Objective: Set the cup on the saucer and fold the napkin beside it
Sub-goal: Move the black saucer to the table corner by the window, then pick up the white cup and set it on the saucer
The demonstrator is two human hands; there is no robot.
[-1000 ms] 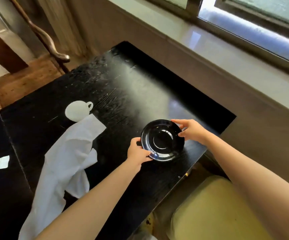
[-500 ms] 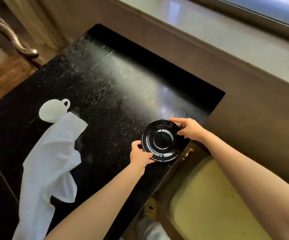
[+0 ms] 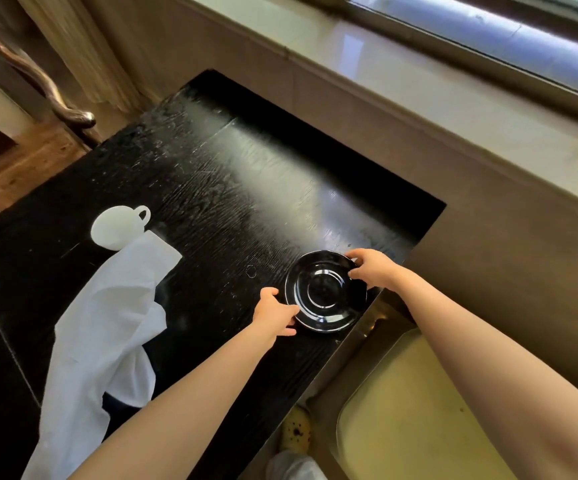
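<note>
Both hands grip the saucer (image 3: 325,306); napkin (image 3: 107,327) seemingly overlaps the cup (image 3: 116,227), well apart.

Bare forearms, no sleeves visible

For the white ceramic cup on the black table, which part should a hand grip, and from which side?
Probably the loop handle of the white ceramic cup, approached from the right: the handle juts toward the black saucer, while the crumpled white napkin blocks the near side.
</note>
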